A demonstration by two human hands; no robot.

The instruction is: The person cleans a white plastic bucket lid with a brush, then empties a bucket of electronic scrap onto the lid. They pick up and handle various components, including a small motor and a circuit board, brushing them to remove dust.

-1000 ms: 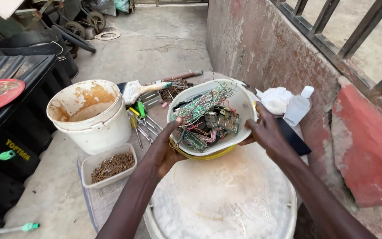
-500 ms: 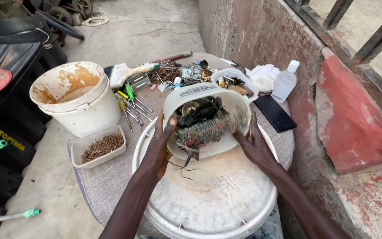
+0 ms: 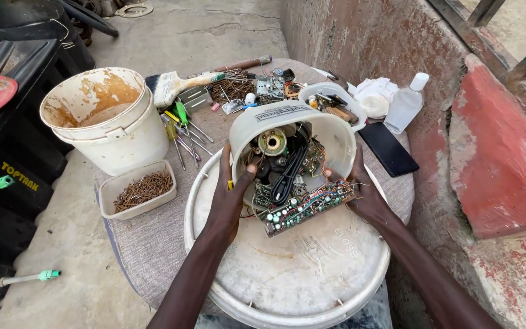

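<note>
Over the round white lid (image 3: 287, 268): white plastic tub (image 3: 293, 146) of circuit boards (image 3: 302, 207), tipped toward the viewer. Left hand (image 3: 229, 195) and right hand (image 3: 366, 195) grasp its rims; best tilted slowly, lest boards spill past the lid.

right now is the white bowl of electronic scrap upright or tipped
Tipped. The white bowl faces the camera, both hands on its rim, a circuit board sliding out onto the round lid.

both hands (image 3: 299, 192) gripping, tilted inward

A dark flat phone screen (image 3: 388, 148) lies beside a clear white-capped bottle (image 3: 405, 103) near the wall.
</note>
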